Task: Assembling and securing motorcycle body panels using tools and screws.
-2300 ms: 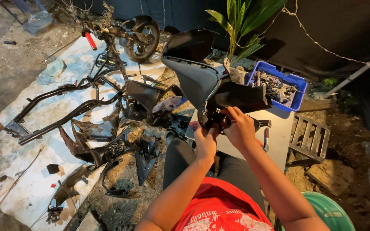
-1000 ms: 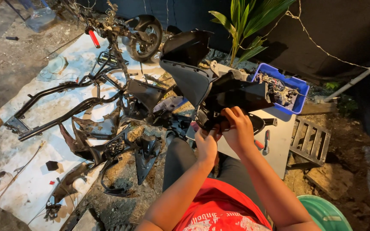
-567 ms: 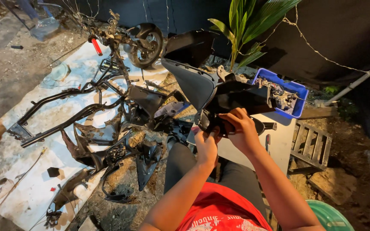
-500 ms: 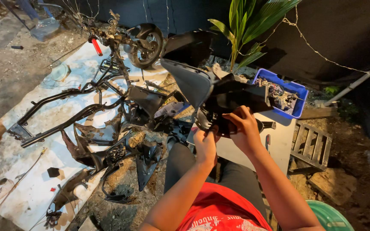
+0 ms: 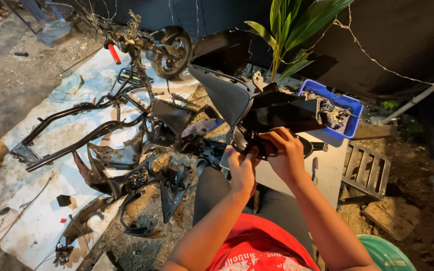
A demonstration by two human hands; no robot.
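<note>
Black plastic fills both hands: the left hand and the right hand are close together, each gripping the bottom of a black scooter body panel held up over the person's lap. The fingers curl around a dark bit at the panel's lower end, but it is too dim to tell what that bit is. This panel is off the bike, so the taking-apart looks far along. Just behind it sits a blue tray full of small parts on a white table. To the left, a bare scooter frame lies on a white sheet, with loose dark covers around it. The front wheel is still on.
</note>
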